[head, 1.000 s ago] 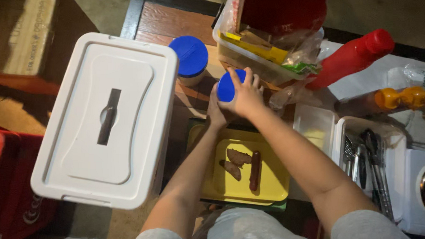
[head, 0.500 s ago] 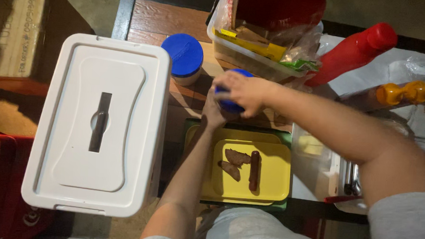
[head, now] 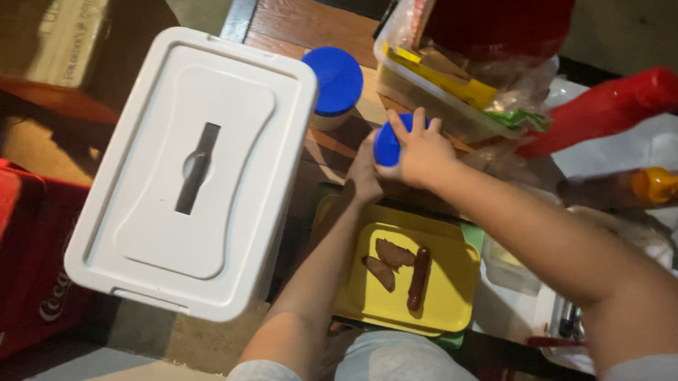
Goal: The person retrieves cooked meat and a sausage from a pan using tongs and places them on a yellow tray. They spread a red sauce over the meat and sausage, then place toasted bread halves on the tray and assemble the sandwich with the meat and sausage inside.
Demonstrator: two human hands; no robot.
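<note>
My right hand [head: 424, 152] grips the blue lid [head: 387, 145] of a jar from above. My left hand [head: 364, 175] wraps around the jar's body just below the lid; the jar itself is mostly hidden by both hands. A second jar with a blue lid [head: 332, 82] stands just left of it on the wooden table [head: 301, 21]. Below my hands lies a yellow tray [head: 445, 298] holding a sausage [head: 419, 278] and two brown meat slices [head: 389, 260].
A large white cooler with a handled lid [head: 191, 169] stands at the left. A red crate [head: 8, 260] sits at far left. Plastic-wrapped food containers [head: 466, 74], a red squeeze bottle [head: 609, 111] and an orange-capped bottle [head: 663, 185] lie at the right.
The view has shifted a little. My right hand has stayed on the blue lid and turned slightly on it; the left hand still holds the jar.
</note>
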